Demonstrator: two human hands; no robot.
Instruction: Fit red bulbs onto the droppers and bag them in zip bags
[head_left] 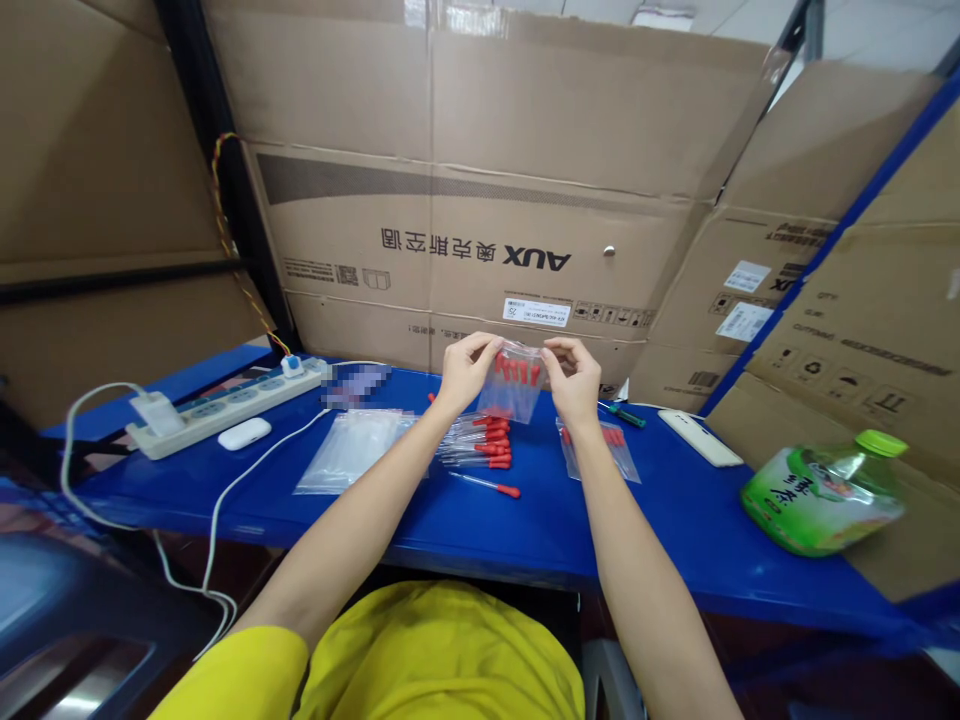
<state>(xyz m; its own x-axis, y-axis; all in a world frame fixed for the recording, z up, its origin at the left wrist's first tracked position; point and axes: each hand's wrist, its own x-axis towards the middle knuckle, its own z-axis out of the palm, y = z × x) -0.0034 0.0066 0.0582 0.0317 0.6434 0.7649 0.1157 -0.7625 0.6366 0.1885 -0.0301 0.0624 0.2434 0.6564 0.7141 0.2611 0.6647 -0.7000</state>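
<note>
Both hands hold up a small clear plastic bag (pixel 516 382) with several red-capped droppers inside, above the blue table (pixel 675 510). My left hand (pixel 466 368) pinches the bag's top left corner and my right hand (pixel 574 378) pinches its top right corner. Below the bag lies a pile of loose red-capped droppers (pixel 480 445), with one single dropper (pixel 487 485) nearer to me. A filled bag of droppers (pixel 600 445) lies flat under my right wrist. A stack of empty clear bags (pixel 352 448) lies to the left.
A white power strip (pixel 225 405) with a plugged charger and cables sits at the left, a white earbud case (pixel 244 433) beside it. A green tea bottle (pixel 825 492) lies on its side at the right. A white flat device (pixel 699 436) and cardboard boxes (pixel 487 200) stand behind.
</note>
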